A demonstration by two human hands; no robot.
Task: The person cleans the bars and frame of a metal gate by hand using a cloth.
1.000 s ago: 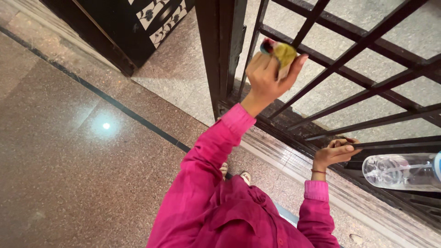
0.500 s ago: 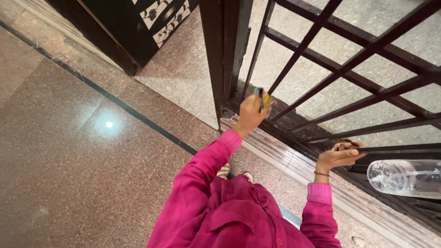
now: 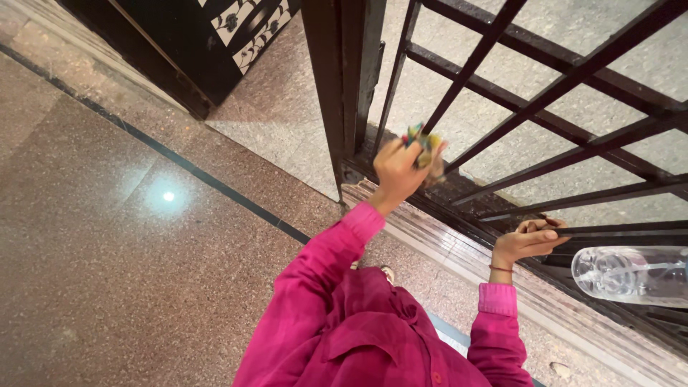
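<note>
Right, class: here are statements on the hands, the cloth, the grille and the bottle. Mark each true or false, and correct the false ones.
1. The left hand holds a bunched cloth against the grille. True.
2. The right hand hangs free at the person's side. False: it grips a low bar of the grille.
3. A clear bottle lies on its side at the right edge. True.
4. The sleeves are blue. False: they are pink.
5. The cloth is plain white. False: it is multicoloured, mostly yellow.
</note>
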